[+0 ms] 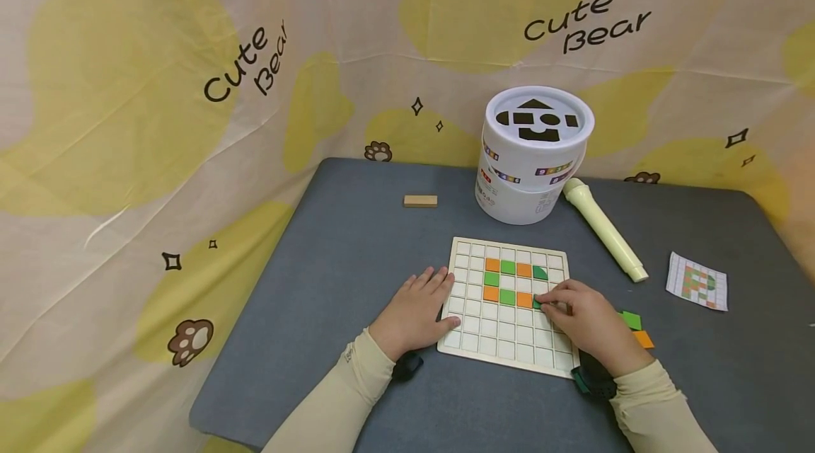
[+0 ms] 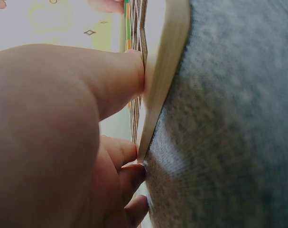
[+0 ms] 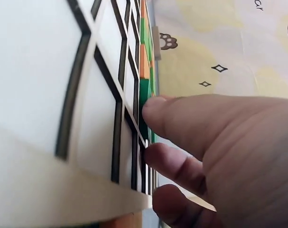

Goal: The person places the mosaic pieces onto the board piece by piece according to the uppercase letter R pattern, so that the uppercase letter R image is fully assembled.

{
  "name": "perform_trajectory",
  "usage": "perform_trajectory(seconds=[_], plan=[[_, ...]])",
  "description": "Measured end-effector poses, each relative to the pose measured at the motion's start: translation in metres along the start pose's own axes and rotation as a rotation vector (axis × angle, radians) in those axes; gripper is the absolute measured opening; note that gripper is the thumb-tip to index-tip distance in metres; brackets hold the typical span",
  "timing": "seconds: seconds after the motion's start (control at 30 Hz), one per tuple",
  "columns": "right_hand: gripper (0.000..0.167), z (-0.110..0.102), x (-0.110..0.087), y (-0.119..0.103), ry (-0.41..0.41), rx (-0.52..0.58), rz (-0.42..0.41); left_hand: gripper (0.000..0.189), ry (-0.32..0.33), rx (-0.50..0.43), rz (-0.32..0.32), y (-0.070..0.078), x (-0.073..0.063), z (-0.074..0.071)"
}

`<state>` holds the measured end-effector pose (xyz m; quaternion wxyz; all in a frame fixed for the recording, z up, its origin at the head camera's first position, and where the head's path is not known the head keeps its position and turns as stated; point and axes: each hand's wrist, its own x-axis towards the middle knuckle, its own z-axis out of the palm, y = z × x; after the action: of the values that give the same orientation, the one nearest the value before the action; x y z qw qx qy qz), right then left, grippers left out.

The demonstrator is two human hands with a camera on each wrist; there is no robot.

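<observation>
Two hands at work on the dark grey table point(image 1: 286, 297), and you have them both on the square pale wooden grid board point(image 1: 489, 344) near the table's front edge. Your left hand point(image 1: 417, 315) lies flat with fingers spread, pressing the board's left edge, its thumb on the frame. Over to your right hand point(image 1: 582, 315): thumb and fingertips are drawn in narrow, pinching a small dark green tile point(image 3: 143, 92) whose full outline your fingers hide. It's at the right end of the lower tile row, just beside an orange square tile point(image 1: 524, 299).

Along that row, leftward, you have a light green square, then another orange one. Up top runs a matching line, orange, light green, orange, finished by a dark green tile with a rounded corner point(image 1: 540, 273); one light green square point(image 1: 492, 279) joins the rows at their left ends.

Off the board's right edge, a loose light green tile point(image 1: 632, 320) and a loose orange tile point(image 1: 644, 339) peep out past your wrist. Toward the table's right edge lies a printed pattern card point(image 1: 697, 282). At the back edge stands a white lidded bucket point(image 1: 533, 156), with a pale yellow microphone-shaped stick point(image 1: 605, 230) slanting beside it and a small wooden block point(image 1: 420, 202) to its left.
</observation>
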<state>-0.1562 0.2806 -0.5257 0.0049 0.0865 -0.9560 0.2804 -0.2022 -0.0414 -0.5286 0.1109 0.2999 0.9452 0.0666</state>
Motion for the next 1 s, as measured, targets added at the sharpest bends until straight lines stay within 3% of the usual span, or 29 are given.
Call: perform_trajectory(seconds=[0.2, 0.37, 0.73, 1.0], plan=[[0.015, -0.006, -0.004, -0.001, 0.002, -0.118, -0.013, 0.083, -0.004, -0.001, 0.003, 0.001, 0.000, 0.000], [0.025, -0.007, -0.004, 0.001, -0.032, -0.187, -0.095, 0.083, -0.004, -0.007, 0.007, 0.001, 0.001, -0.001], [0.034, -0.007, -0.004, -0.004, -0.091, -0.230, -0.196, 0.083, -0.014, -0.012, 0.012, -0.003, 0.000, 0.002], [0.036, -0.015, -0.007, -0.006, -0.097, -0.230, -0.170, 0.083, -0.005, -0.020, 0.015, -0.003, 0.001, 0.002]])
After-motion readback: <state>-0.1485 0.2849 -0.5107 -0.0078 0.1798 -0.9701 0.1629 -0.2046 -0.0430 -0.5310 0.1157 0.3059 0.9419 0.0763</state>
